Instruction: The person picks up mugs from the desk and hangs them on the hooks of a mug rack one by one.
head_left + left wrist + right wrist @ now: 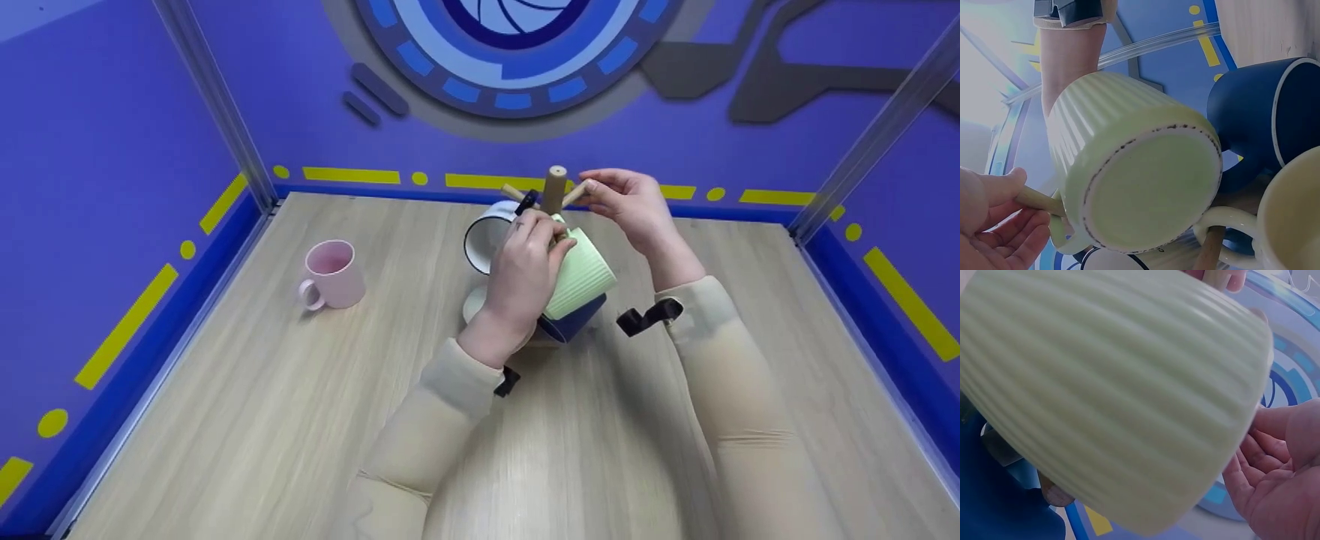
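Note:
Near the table's middle stands a wooden mug tree [555,187]. A ribbed pale green mug [581,274] hangs tilted on it. My left hand [521,266] pinches the end of a peg [1041,201], which passes through the green mug's handle [1060,230]. Beyond the mug, my right hand [634,206] pinches the tip of another peg [574,195]. In the right wrist view the green mug hides that peg, and my right fingers [1261,453] show beside its edge. A white mug with a dark rim [480,240] hangs left of the post.
A dark blue mug [581,322] hangs below the green one. A cream mug [1292,214] is on a lower peg, mostly hidden by my left hand in the head view. A pink mug [345,285] stands upright on the table [300,420] at left. Blue panels [105,150] surround the table.

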Demonstrator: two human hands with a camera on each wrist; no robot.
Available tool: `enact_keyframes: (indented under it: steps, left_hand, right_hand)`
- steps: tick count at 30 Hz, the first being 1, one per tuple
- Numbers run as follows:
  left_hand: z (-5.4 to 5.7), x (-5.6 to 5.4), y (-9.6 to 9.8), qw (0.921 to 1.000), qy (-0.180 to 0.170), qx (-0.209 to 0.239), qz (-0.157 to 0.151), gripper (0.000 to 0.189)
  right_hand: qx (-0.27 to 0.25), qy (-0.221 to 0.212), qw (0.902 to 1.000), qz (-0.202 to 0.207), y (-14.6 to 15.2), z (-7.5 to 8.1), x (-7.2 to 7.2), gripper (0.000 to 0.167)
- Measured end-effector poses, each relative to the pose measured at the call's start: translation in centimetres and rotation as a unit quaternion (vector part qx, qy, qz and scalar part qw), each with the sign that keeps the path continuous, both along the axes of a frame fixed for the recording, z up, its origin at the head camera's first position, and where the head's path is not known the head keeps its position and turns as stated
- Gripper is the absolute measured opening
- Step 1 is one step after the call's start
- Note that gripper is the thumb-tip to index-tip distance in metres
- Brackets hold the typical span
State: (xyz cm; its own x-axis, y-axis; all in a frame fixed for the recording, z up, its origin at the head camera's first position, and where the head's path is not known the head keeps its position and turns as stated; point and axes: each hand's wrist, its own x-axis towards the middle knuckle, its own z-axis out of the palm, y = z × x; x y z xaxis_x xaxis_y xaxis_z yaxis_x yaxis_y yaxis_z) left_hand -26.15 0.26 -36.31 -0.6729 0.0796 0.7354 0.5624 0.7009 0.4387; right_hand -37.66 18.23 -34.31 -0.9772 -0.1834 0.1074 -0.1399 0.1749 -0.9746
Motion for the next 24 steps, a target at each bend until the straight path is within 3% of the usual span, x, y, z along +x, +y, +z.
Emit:
enact_keyframes:
  steps: [12, 19, 24]
  left_hand:
    - [0.7, 0.4, -1.7, 0.9965, -0.060, 0.038, -0.044, 0.016]
    - [1.7, 0.4, -3.3, 0.9927, -0.110, 0.040, -0.029, 0.016]
    - [2.3, -0.1, -4.4, 0.9892, -0.140, 0.041, -0.005, 0.015]
  right_hand:
    - [-0.046, 0.014, 0.9988, 0.013, 1.0, -0.3, 1.9, 0.033]
    - [-0.039, 0.051, 0.9978, -0.013, 1.2, -0.5, 3.6, 0.019]
    - [-0.017, 0.099, 0.9945, -0.029, 1.0, -0.7, 5.3, 0.028]
